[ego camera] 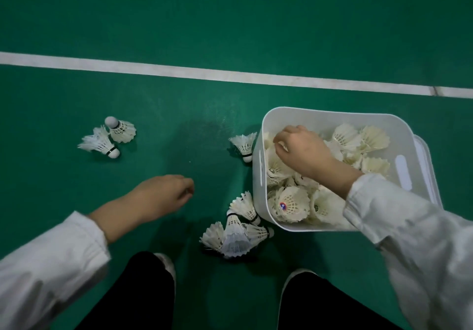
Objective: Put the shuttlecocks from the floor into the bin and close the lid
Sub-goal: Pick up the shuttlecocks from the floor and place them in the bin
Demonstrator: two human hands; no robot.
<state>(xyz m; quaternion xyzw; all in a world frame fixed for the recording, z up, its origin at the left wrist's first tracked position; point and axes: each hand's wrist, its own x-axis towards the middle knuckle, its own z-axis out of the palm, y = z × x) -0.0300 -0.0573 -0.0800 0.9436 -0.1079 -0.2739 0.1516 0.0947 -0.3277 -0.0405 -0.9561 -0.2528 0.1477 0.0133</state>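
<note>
Green court floor [179, 27] crossed by a white line [230, 76]. At right, a white bin [332, 116], lid off, holds many shuttlecocks [289, 203]. A loose pair [107, 137] lies at left and a cluster [238, 232] at the bin's near corner. The right grip [304, 150] curls inside the bin, contents unclear. The left grip [163, 196] hovers loosely curled, empty.

White shuttlecocks [236, 235], white bin [258, 176], green floor [179, 22] with white line [230, 76], white sleeves [51, 260].

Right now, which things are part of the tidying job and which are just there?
Part of the job: bin, lid, pair of shuttlecocks at left, shuttlecock beside the bin, heap of shuttlecocks nearest.
Just there: white line, shoes.
</note>
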